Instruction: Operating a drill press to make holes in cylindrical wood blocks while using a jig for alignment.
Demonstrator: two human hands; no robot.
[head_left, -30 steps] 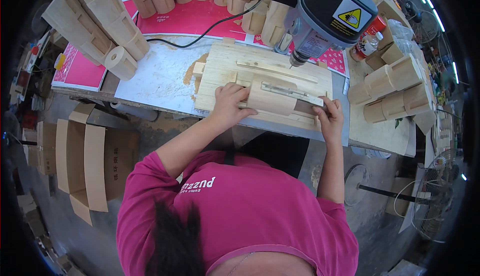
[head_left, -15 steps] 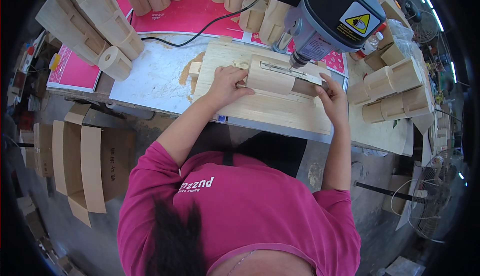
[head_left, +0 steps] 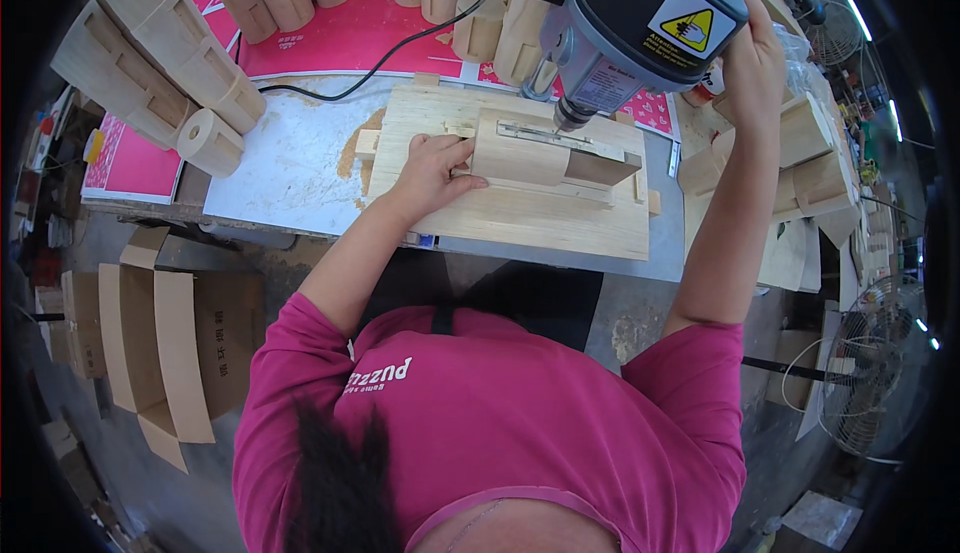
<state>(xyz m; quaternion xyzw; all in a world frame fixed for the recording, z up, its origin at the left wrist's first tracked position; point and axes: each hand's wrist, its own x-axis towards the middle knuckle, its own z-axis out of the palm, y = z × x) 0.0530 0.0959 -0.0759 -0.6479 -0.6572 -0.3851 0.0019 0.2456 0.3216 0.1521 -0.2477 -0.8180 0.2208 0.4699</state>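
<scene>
My left hand (head_left: 437, 175) is closed at the left end of a pale, rounded wooden block (head_left: 533, 161), with its thumb along the near side. The block lies lengthwise on a wooden board (head_left: 560, 228), and a narrow metal-edged slotted strip (head_left: 545, 136) runs along its top. A flat-faced wooden piece (head_left: 600, 166) extends from its right end. Over the block hangs the chuck (head_left: 572, 115) of a dark drill press (head_left: 650, 13). My right hand (head_left: 755, 63) is raised against the right side of the drill head, fingers curled; what they grip is hidden.
Stacked wooden cylinders (head_left: 165, 43) stand at the left and along the back, beside a shorter one with a hole (head_left: 210, 143). A black cable (head_left: 400, 48) crosses the worktop. More cylinders (head_left: 810, 173) lie at the right. An open cardboard box (head_left: 180, 353) sits on the floor.
My right hand has left the right end of the wooden block and risen to the drill head's right side. My left hand stays at the block's left end. The view has shifted slightly.
</scene>
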